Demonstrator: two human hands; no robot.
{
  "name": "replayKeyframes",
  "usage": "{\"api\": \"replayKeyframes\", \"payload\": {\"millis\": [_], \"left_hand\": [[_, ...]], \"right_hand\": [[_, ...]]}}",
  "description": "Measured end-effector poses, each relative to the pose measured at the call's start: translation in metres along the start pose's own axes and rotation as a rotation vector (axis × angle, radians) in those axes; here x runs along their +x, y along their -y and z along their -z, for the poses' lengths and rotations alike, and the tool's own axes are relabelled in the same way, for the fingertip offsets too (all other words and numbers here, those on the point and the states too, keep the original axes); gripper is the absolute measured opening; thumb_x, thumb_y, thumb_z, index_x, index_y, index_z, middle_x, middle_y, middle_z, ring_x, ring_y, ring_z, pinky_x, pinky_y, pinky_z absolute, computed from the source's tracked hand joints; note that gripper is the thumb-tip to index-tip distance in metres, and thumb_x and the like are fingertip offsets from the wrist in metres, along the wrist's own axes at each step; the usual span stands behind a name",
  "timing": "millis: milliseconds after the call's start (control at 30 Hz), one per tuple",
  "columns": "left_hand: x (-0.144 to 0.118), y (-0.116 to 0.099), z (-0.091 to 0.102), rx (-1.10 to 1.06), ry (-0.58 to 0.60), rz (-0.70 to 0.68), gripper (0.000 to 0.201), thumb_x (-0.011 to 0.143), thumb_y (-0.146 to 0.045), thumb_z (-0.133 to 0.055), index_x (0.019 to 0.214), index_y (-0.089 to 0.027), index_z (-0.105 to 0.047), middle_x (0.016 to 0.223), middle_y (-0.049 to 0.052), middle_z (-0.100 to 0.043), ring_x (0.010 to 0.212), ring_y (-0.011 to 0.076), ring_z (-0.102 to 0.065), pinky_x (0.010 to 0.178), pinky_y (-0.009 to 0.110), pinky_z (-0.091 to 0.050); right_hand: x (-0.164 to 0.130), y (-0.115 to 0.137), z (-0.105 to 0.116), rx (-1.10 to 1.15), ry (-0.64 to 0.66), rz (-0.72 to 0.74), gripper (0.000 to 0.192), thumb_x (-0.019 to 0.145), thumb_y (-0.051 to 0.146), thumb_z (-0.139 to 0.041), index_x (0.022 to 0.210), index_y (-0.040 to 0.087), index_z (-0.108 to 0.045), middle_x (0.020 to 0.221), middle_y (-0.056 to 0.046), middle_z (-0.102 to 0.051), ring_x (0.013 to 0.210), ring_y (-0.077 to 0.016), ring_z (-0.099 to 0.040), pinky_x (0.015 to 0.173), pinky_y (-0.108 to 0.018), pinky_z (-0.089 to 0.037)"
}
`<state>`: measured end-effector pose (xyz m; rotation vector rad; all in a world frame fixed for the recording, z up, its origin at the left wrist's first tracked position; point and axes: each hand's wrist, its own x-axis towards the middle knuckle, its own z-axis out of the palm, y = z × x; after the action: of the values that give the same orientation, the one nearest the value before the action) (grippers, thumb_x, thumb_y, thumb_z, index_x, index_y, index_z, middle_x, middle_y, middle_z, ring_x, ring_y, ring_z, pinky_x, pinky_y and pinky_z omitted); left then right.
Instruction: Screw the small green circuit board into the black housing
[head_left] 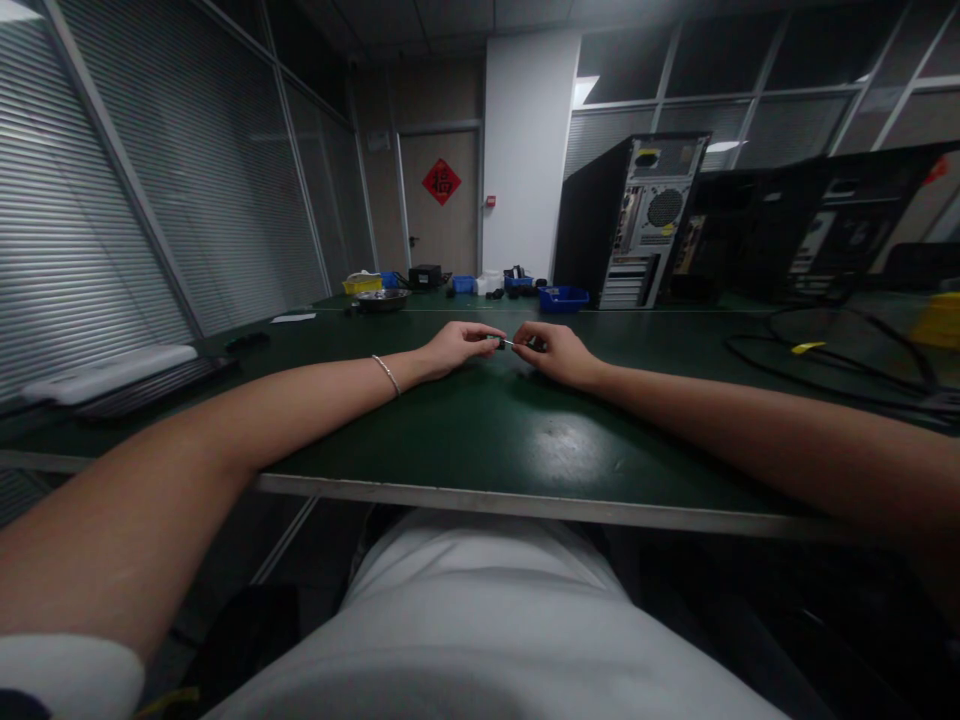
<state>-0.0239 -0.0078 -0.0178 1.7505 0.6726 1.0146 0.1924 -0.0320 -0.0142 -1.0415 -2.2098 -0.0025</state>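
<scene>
Both my arms stretch out over a dark green table (480, 440). My left hand (455, 346), with a thin bracelet on the wrist, pinches a small dark part (496, 342) between its fingertips. My right hand (555, 353) faces it and grips the other end of a thin shiny piece (511, 344) that joins the two hands. The hands rest on the table top, almost touching. The small thing is too tiny to make out in detail.
A computer tower (634, 222) stands at the back right with black cables (825, 360) lying on the table before it. Blue bins (562, 297), a yellow box (362, 284) and a metal bowl (382, 298) sit at the far end. A keyboard (142, 380) lies at left.
</scene>
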Motion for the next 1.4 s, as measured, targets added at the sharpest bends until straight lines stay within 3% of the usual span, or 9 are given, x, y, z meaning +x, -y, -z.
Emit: {"api": "replayKeyframes", "payload": {"millis": [600, 800, 1067, 1267, 1400], "left_hand": [[-0.003, -0.004, -0.001, -0.140, 0.054, 0.107, 0.026, 0.074, -0.014, -0.074, 0.099, -0.010, -0.070, 0.086, 0.008, -0.071, 0.077, 0.0126, -0.065, 0.082, 0.031, -0.049], [-0.002, -0.006, -0.003, -0.156, -0.041, 0.082, 0.020, 0.076, -0.003, -0.065, 0.094, -0.009, -0.068, 0.084, 0.005, -0.068, 0.074, 0.0099, -0.063, 0.085, 0.030, -0.047], [0.000, 0.002, -0.001, -0.135, -0.182, 0.038, 0.023, 0.079, -0.005, -0.064, 0.092, -0.014, -0.048, 0.082, 0.002, -0.062, 0.079, 0.0139, -0.068, 0.083, 0.035, -0.051], [0.002, 0.004, 0.000, 0.005, -0.155, 0.006, 0.029, 0.070, -0.008, -0.073, 0.096, -0.012, -0.061, 0.091, 0.006, -0.066, 0.077, 0.0134, -0.064, 0.078, 0.032, -0.049], [0.001, 0.003, -0.001, 0.057, -0.092, -0.034, 0.030, 0.074, -0.015, -0.070, 0.103, -0.013, -0.067, 0.104, 0.009, -0.067, 0.088, 0.0158, -0.062, 0.080, 0.031, -0.048]], "right_hand": [[-0.001, 0.003, 0.002, 0.039, 0.008, 0.065, 0.015, 0.084, 0.030, -0.057, 0.089, 0.019, -0.066, 0.085, -0.004, -0.070, 0.073, -0.0176, -0.059, 0.066, -0.027, -0.043], [-0.001, 0.002, 0.001, 0.034, -0.013, 0.046, 0.015, 0.083, 0.031, -0.057, 0.087, 0.019, -0.066, 0.085, -0.004, -0.070, 0.072, -0.0181, -0.060, 0.064, -0.027, -0.043], [-0.001, 0.005, 0.002, 0.003, -0.052, 0.035, 0.017, 0.084, 0.032, -0.057, 0.087, 0.019, -0.067, 0.085, -0.005, -0.070, 0.071, -0.0182, -0.059, 0.065, -0.028, -0.043], [-0.002, 0.006, 0.003, -0.028, -0.067, 0.040, 0.015, 0.084, 0.031, -0.057, 0.088, 0.020, -0.067, 0.089, -0.005, -0.070, 0.074, -0.0189, -0.060, 0.067, -0.028, -0.044], [-0.002, 0.004, 0.002, -0.045, -0.064, 0.033, 0.015, 0.084, 0.031, -0.057, 0.089, 0.020, -0.067, 0.090, -0.005, -0.070, 0.074, -0.0191, -0.060, 0.068, -0.029, -0.044]]}}
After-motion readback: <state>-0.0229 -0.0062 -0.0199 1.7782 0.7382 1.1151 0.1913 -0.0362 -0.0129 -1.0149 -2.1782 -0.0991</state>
